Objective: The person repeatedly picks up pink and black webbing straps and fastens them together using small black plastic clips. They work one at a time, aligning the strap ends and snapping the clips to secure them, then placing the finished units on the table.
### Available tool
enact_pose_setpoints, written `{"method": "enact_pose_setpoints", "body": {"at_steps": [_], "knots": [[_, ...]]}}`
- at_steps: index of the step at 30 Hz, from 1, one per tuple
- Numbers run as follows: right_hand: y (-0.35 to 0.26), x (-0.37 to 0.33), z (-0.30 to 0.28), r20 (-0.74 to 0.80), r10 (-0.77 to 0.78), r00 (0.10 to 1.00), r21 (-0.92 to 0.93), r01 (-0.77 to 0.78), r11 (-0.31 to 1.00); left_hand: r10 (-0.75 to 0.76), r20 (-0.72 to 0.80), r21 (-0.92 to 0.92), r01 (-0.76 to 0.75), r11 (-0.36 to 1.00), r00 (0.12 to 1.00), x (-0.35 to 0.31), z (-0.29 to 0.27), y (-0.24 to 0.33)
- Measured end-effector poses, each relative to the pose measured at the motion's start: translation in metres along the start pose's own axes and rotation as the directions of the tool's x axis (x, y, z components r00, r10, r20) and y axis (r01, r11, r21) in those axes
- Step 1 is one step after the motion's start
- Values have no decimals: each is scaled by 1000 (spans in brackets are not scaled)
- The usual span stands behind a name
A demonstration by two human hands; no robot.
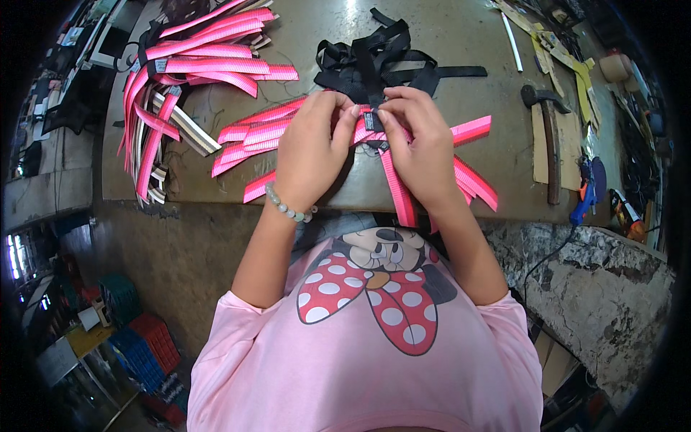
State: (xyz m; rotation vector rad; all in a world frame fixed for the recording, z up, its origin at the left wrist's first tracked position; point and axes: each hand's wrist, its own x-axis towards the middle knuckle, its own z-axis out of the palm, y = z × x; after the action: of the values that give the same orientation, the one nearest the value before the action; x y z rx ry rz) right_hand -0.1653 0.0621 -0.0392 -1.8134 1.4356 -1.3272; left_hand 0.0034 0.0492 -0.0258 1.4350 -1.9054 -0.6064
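Observation:
Several pink webbing straps (pixel 248 140) lie in a fanned bundle on the table in front of me. At the middle of the bundle sits a small dark label (pixel 371 122), where a black strap (pixel 369 70) runs down to the pink ones. My left hand (pixel 311 155), with a bead bracelet at the wrist, pinches a pink strap just left of the label. Opposite it, my right hand (pixel 426 151) is closed with thumb and finger at the label's right side, on the pink strap. The fingertips partly cover the join.
Loose black straps (pixel 410 61) are heaped beyond my hands. A larger bundle of pink and striped straps (pixel 209 65) lies at the left. On the right are a hammer (pixel 551 144) on cardboard, a blue glue gun (pixel 586 191) with a cord, and a tape roll (pixel 615 68).

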Motion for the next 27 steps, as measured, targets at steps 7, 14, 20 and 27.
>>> {"method": "enact_pose_setpoints", "body": {"at_steps": [7, 14, 20, 27], "knots": [[-1, 2, -6, 16, 190, 982, 283, -186, 941, -420, -212, 543, 463, 700, 883, -33, -98, -4], [-1, 1, -3, 26, 191, 981, 330, -189, 925, 146, -177, 317, -85, 945, 973, -42, -40, 12], [-2, 10, -26, 95, 294, 951, 453, -304, 838, 234, 120, 127, -249, 960, 965, -10, -13, 11], [-15, 26, -72, 20, 244, 970, 536, -217, 816, -215, 255, -686, 333, 647, 943, -11, -36, -2]]}}
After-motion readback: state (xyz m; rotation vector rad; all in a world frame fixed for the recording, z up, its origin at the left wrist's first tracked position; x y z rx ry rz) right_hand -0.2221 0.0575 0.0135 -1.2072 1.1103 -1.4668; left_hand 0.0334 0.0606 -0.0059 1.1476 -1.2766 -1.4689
